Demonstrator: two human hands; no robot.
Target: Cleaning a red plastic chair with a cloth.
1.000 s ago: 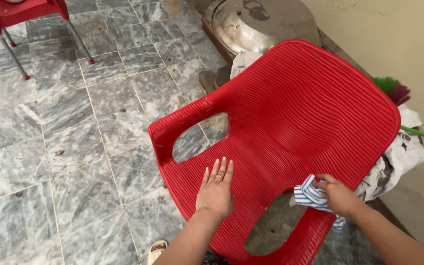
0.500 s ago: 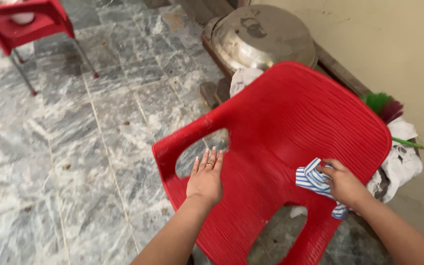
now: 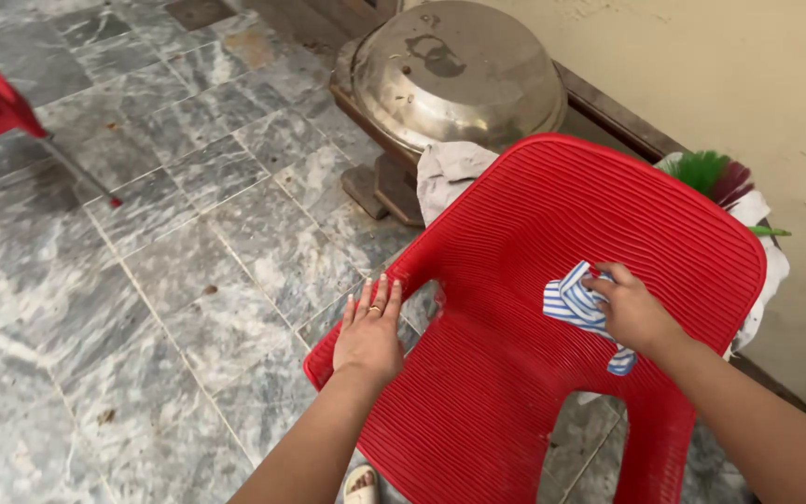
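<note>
Grey marble floor (image 3: 188, 243), beige wall (image 3: 748, 84). Left hand (image 3: 368, 338) lies flat, fingers open, on the red chair's (image 3: 515, 373) left edge; right hand (image 3: 634, 313) clutches a striped cloth (image 3: 571, 303) mid-backrest.

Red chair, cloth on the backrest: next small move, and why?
Probably sweep the striped cloth sideways along the ribs of the red chair. The right hand presses it mid-backrest, ribbed plastic lies bare on both sides, and the left hand lies flat on the armrest, bracing the chair.
</note>
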